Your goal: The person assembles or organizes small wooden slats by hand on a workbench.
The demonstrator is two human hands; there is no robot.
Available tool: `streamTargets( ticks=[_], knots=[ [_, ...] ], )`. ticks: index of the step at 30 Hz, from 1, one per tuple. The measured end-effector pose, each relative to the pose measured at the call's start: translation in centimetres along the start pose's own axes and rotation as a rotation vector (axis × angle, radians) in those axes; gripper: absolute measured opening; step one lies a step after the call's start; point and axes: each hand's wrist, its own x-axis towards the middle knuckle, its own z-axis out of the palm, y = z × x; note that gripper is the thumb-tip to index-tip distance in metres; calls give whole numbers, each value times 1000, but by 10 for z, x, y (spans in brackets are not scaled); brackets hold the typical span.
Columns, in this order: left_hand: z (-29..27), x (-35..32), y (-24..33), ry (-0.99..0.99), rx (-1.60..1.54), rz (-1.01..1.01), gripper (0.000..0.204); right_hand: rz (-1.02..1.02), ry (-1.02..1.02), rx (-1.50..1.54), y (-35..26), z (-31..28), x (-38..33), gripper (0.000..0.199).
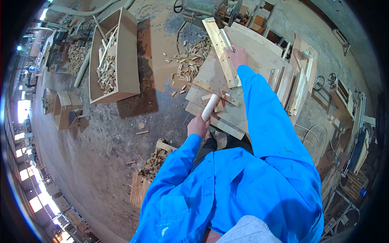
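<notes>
My left hand (198, 126) is closed around the lower end of a pale, smooth piece of wood (210, 106), which slants up over the near part of a wooden worktable (253, 67). My right hand (238, 56) reaches to the far side of the table. Its fingers are closed on the near end of a narrow pale wooden strip (226, 39). That strip lies beside a long yellowish plank (221, 54) fixed across the tabletop. Close to the tip of the left hand's wood are small wooden scraps (219, 106) and a thin upright part too small to make out.
Offcuts (195, 58) lie heaped on the floor left of the table. A large wooden box (129, 52) farther left holds more scraps. Boards (286, 87) are stacked on the table's right side. Another scrap pile (156, 162) sits near my left arm. A green machine (202, 6) stands beyond.
</notes>
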Motion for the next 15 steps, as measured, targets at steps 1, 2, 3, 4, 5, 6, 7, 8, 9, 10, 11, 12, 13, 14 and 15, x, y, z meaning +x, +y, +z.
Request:
streamTargets(
  ticks=[1, 2, 3, 4, 5, 6, 7, 8, 9, 10, 11, 12, 13, 14, 15],
  knots=[
    [1, 0, -1, 10, -4, -2, 45, -17, 12, 9, -3, 1, -1, 45],
    [2, 1, -2, 11, -5, -2, 45, -35, 24, 19, -5, 1, -1, 45],
    [3, 2, -3, 5, -9, -11, 45, -37, 24, 20, -7, -1, 0, 45],
    [4, 5, -4, 3, -11, -16, 45, -23, -16, 29, -9, -3, 4, 44],
    [5, 7, -6, 10, -10, -15, 45, -10, -56, 41, -12, -4, 7, 44],
    [6, 9, -7, 20, -3, -8, 45, -16, -55, 48, -15, -3, 8, 44],
    [8, 11, -3, 25, 0, 7, 45, -30, -21, 29, -10, -5, 11, 45],
    [8, 14, 0, 31, 1, 13, 45, -46, 11, 12, -6, -6, 15, 47],
    [8, 18, 3, 36, -10, 19, 45, -50, 18, 15, -4, -7, 20, 47],
    [9, 19, 4, 38, -19, 22, 45, -62, 43, 10, 0, -5, 22, 46],
    [10, 21, 6, 42, -15, 25, 45, -74, 67, 6, 5, -4, 25, 46],
    [12, 25, 10, 37, -15, 25, 45, -73, 73, 10, 10, -5, 29, 46],
    [13, 28, 10, 32, -8, 19, 45, -77, 84, 10, 12, -1, 29, 46],
    [15, 32, 10, 32, 4, 19, 45, -78, 95, 9, 16, 2, 30, 46],
    [16, 36, 12, 28, -3, 18, 44, -69, 98, 18, 21, 4, 33, 46]
  ],
)
